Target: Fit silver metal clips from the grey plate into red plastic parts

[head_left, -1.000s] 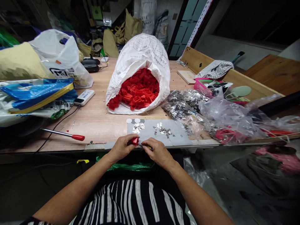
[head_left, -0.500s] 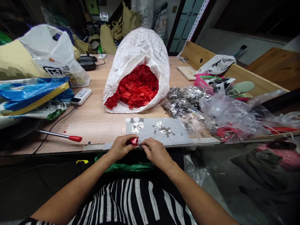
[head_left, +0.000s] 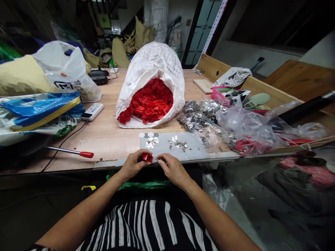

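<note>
My left hand (head_left: 132, 165) pinches a small red plastic piece (head_left: 147, 158) at the table's front edge. Facing it, my right hand (head_left: 171, 167) is closed on a thin metal rod (head_left: 155, 159), whose tip points at the red piece; whether it touches cannot be made out. Just beyond my hands is a grey mat (head_left: 167, 151), bearing a heap of shiny small metal parts (head_left: 151, 142) on the left and a scatter of darker metal parts (head_left: 181, 144) on the right. Behind the mat, a white woven sack (head_left: 154, 57) lies with its mouth towards me, full of red plastic pieces (head_left: 154, 103).
Clear bags of metal parts (head_left: 200, 122) and a pink basket (head_left: 220, 96) lie to the right. On the left are a red-handled lever (head_left: 86, 154), a white power bank-like device (head_left: 92, 111), a blue bag (head_left: 39, 111) and a white carrier bag (head_left: 65, 66).
The view has shifted slightly. The red piece has turned in my left hand, and more of the metal rod shows between it and my right fingers.
</note>
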